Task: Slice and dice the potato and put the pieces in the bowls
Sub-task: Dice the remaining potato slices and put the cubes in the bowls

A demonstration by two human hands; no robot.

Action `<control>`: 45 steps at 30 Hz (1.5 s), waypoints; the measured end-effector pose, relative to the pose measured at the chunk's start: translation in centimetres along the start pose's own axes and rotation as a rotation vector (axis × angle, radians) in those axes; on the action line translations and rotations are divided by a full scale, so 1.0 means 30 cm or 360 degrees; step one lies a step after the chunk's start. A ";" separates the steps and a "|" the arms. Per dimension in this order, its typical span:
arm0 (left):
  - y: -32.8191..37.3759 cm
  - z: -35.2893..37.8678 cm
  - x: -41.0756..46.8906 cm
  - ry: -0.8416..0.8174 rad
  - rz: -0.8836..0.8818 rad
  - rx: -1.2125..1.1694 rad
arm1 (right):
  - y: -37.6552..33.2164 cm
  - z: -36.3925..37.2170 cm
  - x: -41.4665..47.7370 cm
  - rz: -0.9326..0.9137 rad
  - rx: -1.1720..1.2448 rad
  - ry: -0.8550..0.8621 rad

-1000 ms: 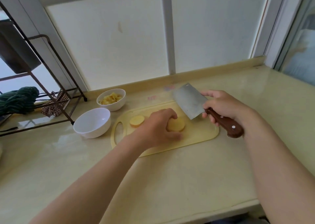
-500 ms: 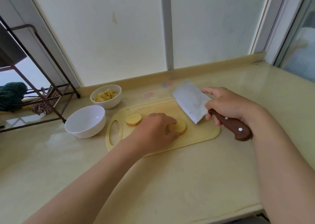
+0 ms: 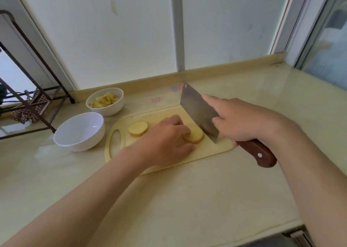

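Note:
On the yellow cutting board [image 3: 206, 152] lie two thick potato slices. My left hand [image 3: 165, 141] presses its fingertips down on the right potato slice [image 3: 195, 136]. The other potato slice [image 3: 138, 128] lies free to the left. My right hand [image 3: 242, 119] grips the brown handle of a cleaver [image 3: 199, 113], forefinger along the blade's side. The blade stands tilted, its edge down beside the held slice's right side. An empty white bowl [image 3: 78, 131] sits left of the board. Behind it, a second white bowl [image 3: 105, 101] holds diced potato.
A dark metal rack [image 3: 28, 88] stands at the far left on the beige counter [image 3: 187, 199]. A frosted window and low ledge run behind the board. The counter's front edge lies at the bottom right.
The cleaver has come down and leftward from its raised position to the right side of the held slice. My left hand has stayed on that slice. The view has shifted slightly.

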State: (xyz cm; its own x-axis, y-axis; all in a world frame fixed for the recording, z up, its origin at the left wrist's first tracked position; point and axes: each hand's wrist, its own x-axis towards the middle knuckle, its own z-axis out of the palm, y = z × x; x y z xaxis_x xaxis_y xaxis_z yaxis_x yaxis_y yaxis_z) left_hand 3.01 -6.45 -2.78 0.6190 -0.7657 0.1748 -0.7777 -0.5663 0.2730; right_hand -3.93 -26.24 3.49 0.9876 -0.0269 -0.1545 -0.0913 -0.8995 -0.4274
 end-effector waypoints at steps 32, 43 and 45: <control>-0.046 0.068 0.029 0.0288 0.0399 -0.0118 | -0.095 -0.038 -0.064 0.0088 -0.0348 -0.0180; -0.046 0.088 0.028 0.0358 0.0341 -0.0128 | -0.108 -0.064 -0.053 0.0117 -0.0724 -0.0333; -0.049 0.090 0.027 0.0365 0.0352 -0.0135 | -0.100 -0.059 -0.062 0.0103 -0.0736 -0.0331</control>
State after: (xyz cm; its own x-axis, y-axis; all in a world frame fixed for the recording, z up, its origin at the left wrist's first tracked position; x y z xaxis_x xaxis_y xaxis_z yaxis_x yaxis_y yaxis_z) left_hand 4.36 -7.07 -5.59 0.4523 -0.7734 0.4442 -0.8900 -0.3593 0.2807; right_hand -5.26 -24.26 6.64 0.9312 -0.0436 -0.3620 -0.0388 -0.9990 0.0204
